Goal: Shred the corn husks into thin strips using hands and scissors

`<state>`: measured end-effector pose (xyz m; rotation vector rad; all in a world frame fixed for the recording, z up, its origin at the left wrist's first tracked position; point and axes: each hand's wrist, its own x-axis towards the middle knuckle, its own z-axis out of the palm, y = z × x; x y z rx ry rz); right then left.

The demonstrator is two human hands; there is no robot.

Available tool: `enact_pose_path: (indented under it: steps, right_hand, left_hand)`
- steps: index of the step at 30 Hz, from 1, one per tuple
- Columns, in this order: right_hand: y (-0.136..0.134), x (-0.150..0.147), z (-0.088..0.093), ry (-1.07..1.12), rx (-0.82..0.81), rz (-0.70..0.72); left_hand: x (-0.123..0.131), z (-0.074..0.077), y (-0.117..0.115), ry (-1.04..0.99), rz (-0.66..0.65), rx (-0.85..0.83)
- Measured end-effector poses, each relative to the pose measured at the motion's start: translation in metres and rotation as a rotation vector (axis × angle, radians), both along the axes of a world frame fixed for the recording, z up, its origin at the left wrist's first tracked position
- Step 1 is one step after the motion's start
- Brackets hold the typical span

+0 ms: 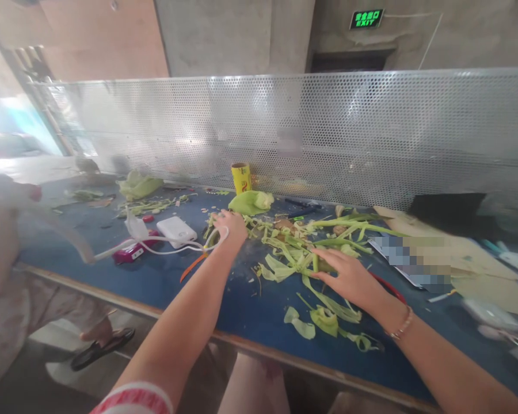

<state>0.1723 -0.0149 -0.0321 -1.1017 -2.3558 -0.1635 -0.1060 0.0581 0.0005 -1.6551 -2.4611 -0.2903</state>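
Note:
My left hand (pixel 229 225) reaches out over the blue table (pixel 164 282), fingers curled on green peelings and a white cable (pixel 172 250) at the left edge of the pile. My right hand (pixel 347 277) lies palm down with fingers stretched over the pile of green vegetable peelings and stalks (pixel 297 253). A bracelet sits on my right wrist. More peel strips (pixel 323 319) lie near the table's front edge.
A white power bank (pixel 176 230) and a pink device (pixel 132 252) lie at the left. A yellow cup (pixel 240 177) stands by the perforated metal screen (pixel 311 132). Cardboard sheets (pixel 457 259) cover the right. Another person (pixel 8 270) sits at the far left.

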Motion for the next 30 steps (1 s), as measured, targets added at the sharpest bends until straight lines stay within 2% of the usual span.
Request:
enact_pose_path:
  steps: [2, 6, 10, 17, 23, 30]
  right_hand:
    - [0.0, 0.0, 0.0, 0.01, -0.009, 0.014]
    - [0.0, -0.001, 0.0, 0.009, -0.02, 0.032]
    - [-0.003, -0.001, 0.002, -0.001, -0.041, 0.011]
    - [-0.006, -0.003, 0.006, -0.002, -0.05, 0.015]
    - [-0.004, -0.002, 0.003, -0.003, -0.034, 0.018]
    - [-0.003, -0.002, 0.003, -0.003, -0.022, 0.015]
  left_hand:
    - [0.013, -0.008, -0.002, 0.023, -0.08, 0.045]
    - [0.034, -0.023, -0.005, 0.106, -0.379, 0.046]
    - [0.044, -0.028, -0.004, 0.161, -0.489, -0.039]
    - [0.044, -0.023, 0.001, 0.124, -0.5, -0.165]
    - [0.045, -0.027, -0.003, 0.121, -0.398, -0.081]
    - [0.048, -0.028, -0.01, 0.118, -0.321, -0.107]
